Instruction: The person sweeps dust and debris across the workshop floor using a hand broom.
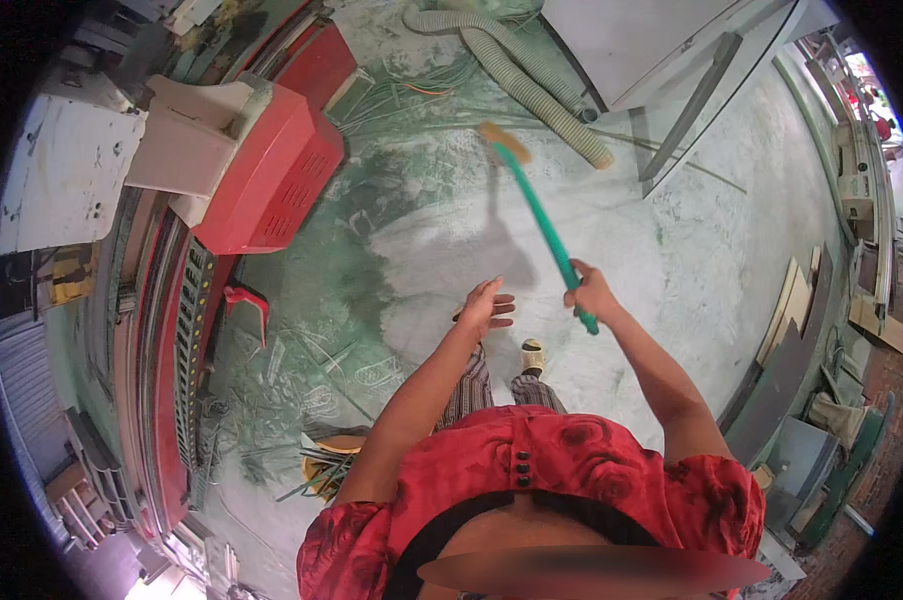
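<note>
Head view, looking down on dusty grey-green concrete floor [671, 250], workshop setting. Red machine [271, 170] with white housing at left, long red rail alongside. Grey ribbed hose [531, 80] lying across floor at top, ending near white table [631, 40] with angled metal leg. Wooden boards [796, 300] stacked by right wall. Green strip scraps [311, 360] scattered lower left, small heap of them beside yellowish tray [331, 462].

Right hand [591, 293] fisted around green broom handle [541, 225], near its lower end; handle running up-left from fist, away from body. Broom head [503, 142] with tan bristles down on floor, well ahead of hand, near hose. Left hand [483, 305] empty, fingers spread, palm facing handle, just beside it, not touching. Sandalled foot [532, 356] below hands.
</note>
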The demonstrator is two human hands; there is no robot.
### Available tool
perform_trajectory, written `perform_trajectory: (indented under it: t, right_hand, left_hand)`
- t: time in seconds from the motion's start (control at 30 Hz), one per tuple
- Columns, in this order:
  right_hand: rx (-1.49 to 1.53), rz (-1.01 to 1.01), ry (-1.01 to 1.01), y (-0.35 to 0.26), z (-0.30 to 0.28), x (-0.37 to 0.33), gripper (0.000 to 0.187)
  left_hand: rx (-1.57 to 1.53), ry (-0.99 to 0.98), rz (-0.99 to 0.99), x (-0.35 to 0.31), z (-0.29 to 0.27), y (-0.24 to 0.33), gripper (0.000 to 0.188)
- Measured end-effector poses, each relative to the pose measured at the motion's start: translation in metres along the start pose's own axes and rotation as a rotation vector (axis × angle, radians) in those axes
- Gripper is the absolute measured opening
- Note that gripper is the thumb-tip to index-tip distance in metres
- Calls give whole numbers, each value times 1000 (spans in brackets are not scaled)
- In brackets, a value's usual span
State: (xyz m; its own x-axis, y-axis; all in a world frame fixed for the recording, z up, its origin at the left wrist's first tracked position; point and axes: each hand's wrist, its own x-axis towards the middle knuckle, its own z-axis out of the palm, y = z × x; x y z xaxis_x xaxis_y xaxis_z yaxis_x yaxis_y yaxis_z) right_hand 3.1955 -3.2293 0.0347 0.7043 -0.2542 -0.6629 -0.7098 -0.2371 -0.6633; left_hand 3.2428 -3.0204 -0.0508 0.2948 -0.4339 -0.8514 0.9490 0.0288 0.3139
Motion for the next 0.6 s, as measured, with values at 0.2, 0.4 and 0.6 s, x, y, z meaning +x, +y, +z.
perform_trajectory:
  t: [0.2, 0.4, 0.6]
  right_hand:
    - [-51, 86, 208, 47, -39, 125, 57]
    - [-80, 16, 241, 44, 18, 153, 44]
    - [-417, -215, -91, 10, 139, 60, 64]
  left_hand:
    - [7, 62, -79, 1, -40, -18, 55]
    - [-76, 92, -76, -4, -68, -30, 40]
    - [-176, 110, -71, 2, -90, -28, 45]
